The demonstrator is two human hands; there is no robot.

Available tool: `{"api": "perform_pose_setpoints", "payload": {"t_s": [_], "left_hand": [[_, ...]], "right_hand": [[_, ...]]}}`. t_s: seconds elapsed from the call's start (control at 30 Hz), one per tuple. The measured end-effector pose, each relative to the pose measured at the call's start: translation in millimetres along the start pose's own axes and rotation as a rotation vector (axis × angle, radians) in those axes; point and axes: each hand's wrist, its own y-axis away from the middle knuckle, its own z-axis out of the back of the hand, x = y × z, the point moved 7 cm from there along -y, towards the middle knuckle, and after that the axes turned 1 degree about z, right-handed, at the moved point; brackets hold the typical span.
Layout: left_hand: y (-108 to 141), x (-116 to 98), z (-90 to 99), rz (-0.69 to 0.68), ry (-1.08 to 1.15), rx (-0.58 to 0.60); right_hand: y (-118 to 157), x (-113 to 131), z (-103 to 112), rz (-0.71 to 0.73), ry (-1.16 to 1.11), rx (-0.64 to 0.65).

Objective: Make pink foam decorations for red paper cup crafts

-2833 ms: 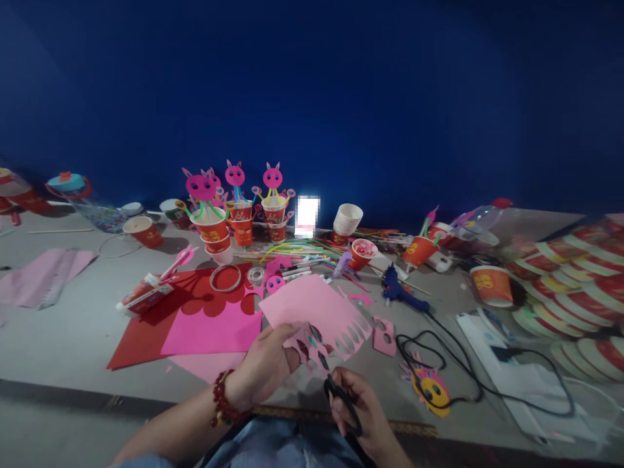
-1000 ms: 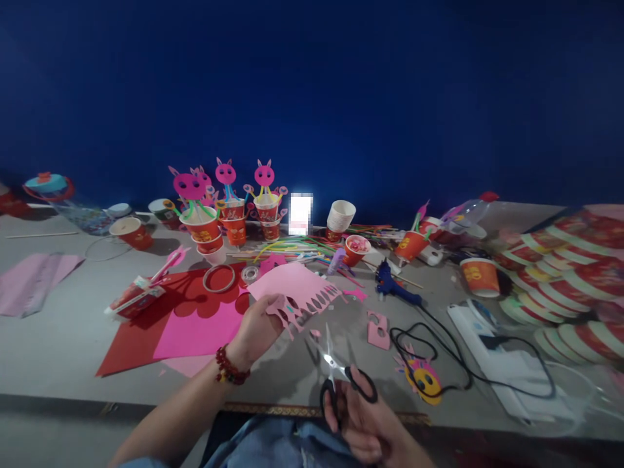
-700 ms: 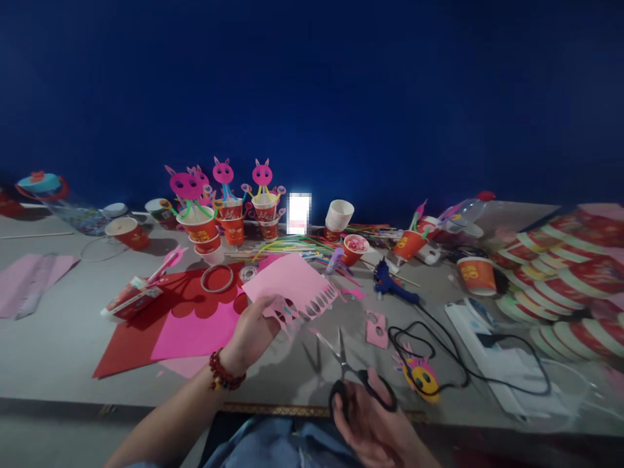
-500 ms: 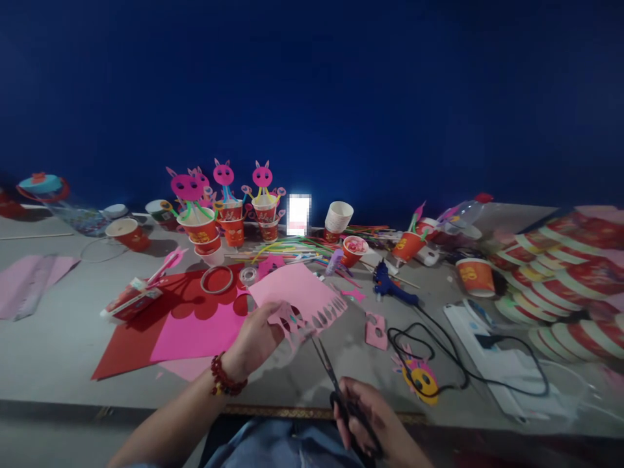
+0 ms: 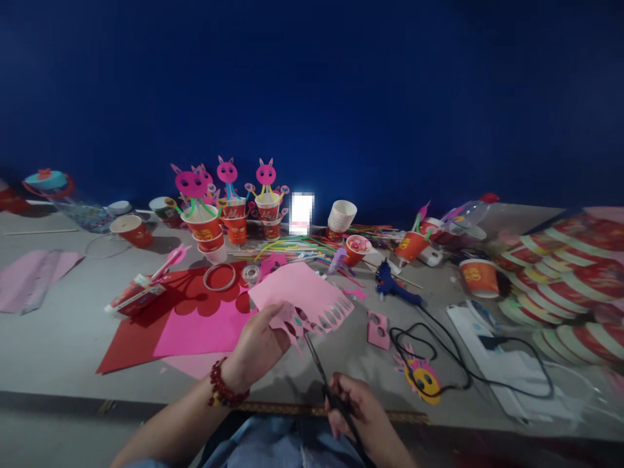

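My left hand (image 5: 263, 348) grips a sheet of light pink paper (image 5: 297, 290) by its near left side. A row of pointed oval holes runs along the sheet's near edge, leaving it ragged. My right hand (image 5: 358, 413) is closed round the handles of dark scissors (image 5: 322, 370). Their tips meet the paper's cut edge just right of my left fingers, and the blades look nearly closed. Under and left of my left hand lie red paper (image 5: 127, 338) with scalloped cut-outs and a bright pink sheet (image 5: 202, 331).
Paper cups with pink bunny figures (image 5: 227, 173) stand at the back left. A blue glue gun (image 5: 390, 283) trails a black cable over the right side, near a white power strip (image 5: 480, 351) and a yellow paper face (image 5: 422, 382). Stacked cups (image 5: 565, 286) lie far right.
The scissor blades have come together at the paper's edge, and my right hand has moved slightly left. The pink paper stays in my left hand. The whole view has shifted a little.
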Motion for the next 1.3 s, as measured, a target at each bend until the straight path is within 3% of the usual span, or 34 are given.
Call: {"api": "perform_pose_setpoints", "payload": {"t_s": [0.17,0.33,0.67,0.93,1.3], "left_hand": [[2.2,3.9,-9.9,0.018,0.046,0.057],[4.7,8.9,-9.2,0.029,0.058,0.015],[6.1,16.7,-15.3,0.052,-0.002,0.051],[7.1,13.8,-15.8,-0.02,0.032,0.041],[8.9,13.6,-16.7,-0.005,0.013,0.032]], "right_hand": [[-6.2,4.6,-1.5,0.025,-0.008,0.017],[-9.7,15.5,-5.7,0.055,-0.063,0.034],[-21.1,6.1,-7.8,0.045,-0.213,-0.007],[-20.8,20.1,-12.9,0.035,-0.227,-0.014],[-24.3,2.4,-11.0,0.03,-0.22,-0.039]]}}
